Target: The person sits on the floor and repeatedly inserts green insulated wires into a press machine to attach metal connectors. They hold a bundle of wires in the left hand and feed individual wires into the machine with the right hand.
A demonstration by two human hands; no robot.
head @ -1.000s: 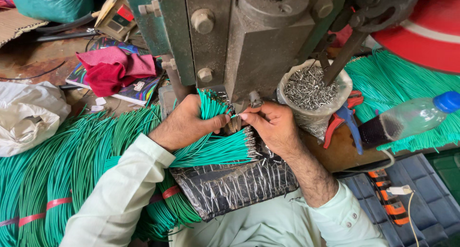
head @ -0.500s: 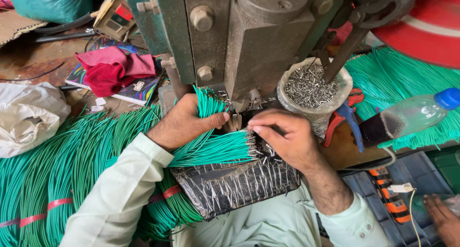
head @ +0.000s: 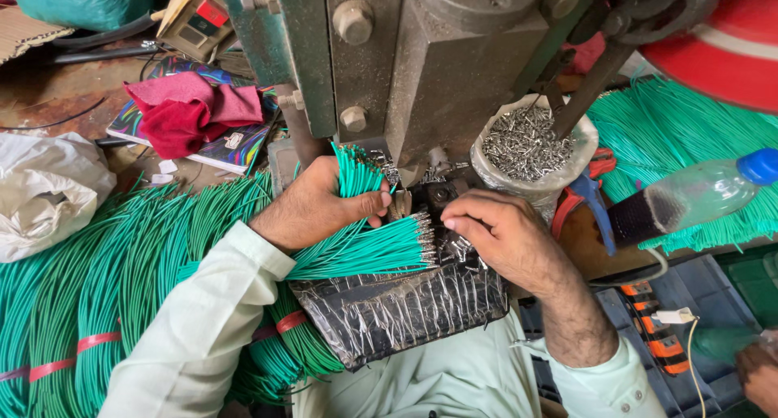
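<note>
I see my left hand [head: 320,203] closed around a thick bunch of green wires [head: 356,175], the fingers wrapped over the upper ends so that they stand up like a brush just in front of the grey-green press machine [head: 421,70]. A second fan of the same wires [head: 369,252] lies below this hand, with the metal tips pointing to the right, and it rests on a black shiny plastic sheet [head: 397,309] over my lap. My right hand [head: 498,236] is curled with the fingertips pinched together at the base of the machine, just beside the tips of the lower fan; what it pinches is too small and I cannot tell it, maybe only one wire end. Right of the machine stands a container lined with a plastic bag and full of small metal terminals [head: 525,142], near my right hand but not touching it. A big heap of green wires tied with red bands [head: 89,304] lies at the left side, and more green wires [head: 681,142] lie at the right side, under a plastic bottle with a blue cap [head: 697,195]. A red cloth [head: 186,110] lies on a colourful book behind, well apart from both hands
</note>
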